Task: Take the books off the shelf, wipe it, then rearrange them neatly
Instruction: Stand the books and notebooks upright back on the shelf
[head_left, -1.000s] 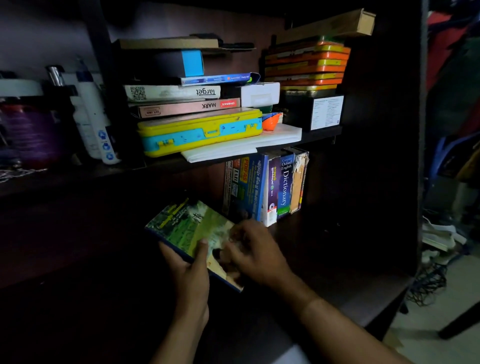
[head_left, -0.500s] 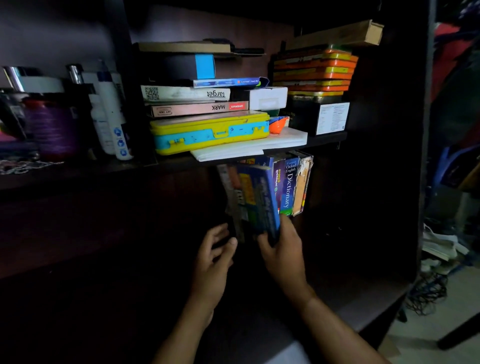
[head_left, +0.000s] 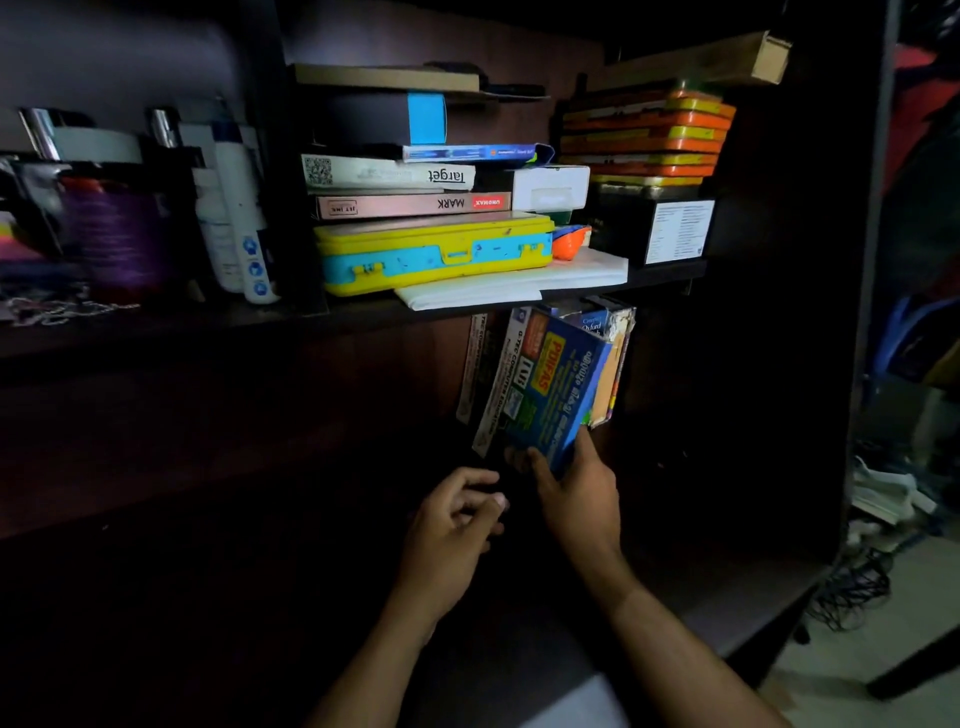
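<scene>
- At far left on the upper shelf (head_left: 156, 332) stand a purple jar (head_left: 117, 239) and white bottles (head_left: 239, 218), upright and close together.
- Right of them lies a flat stack: a yellow and blue case (head_left: 434, 252) at the bottom on white paper (head_left: 519, 283), with the books marked "MARK" (head_left: 413, 205) and "target" (head_left: 387, 173) above it, spines facing outward.
- The left hand (head_left: 449, 530) hovers in the dark lower compartment with fingers loosely curled, holding nothing, just left of the right hand.
- The blue book (head_left: 558, 387) sits under the upper shelf, its long axis running bottom-left to top-right, its top leaning right against the standing books (head_left: 610, 353); the cover faces left and toward the camera.
- The right hand (head_left: 576, 493) grips the blue book's lower end, thumb on the cover, fingers wrapped around the bottom corner.
- A thin white-spined book (head_left: 498, 384) tilts the same way just left of the blue one.
- At far right on the upper shelf, orange and yellow flat boxes (head_left: 644, 137) are piled on a black box (head_left: 649, 228).
</scene>
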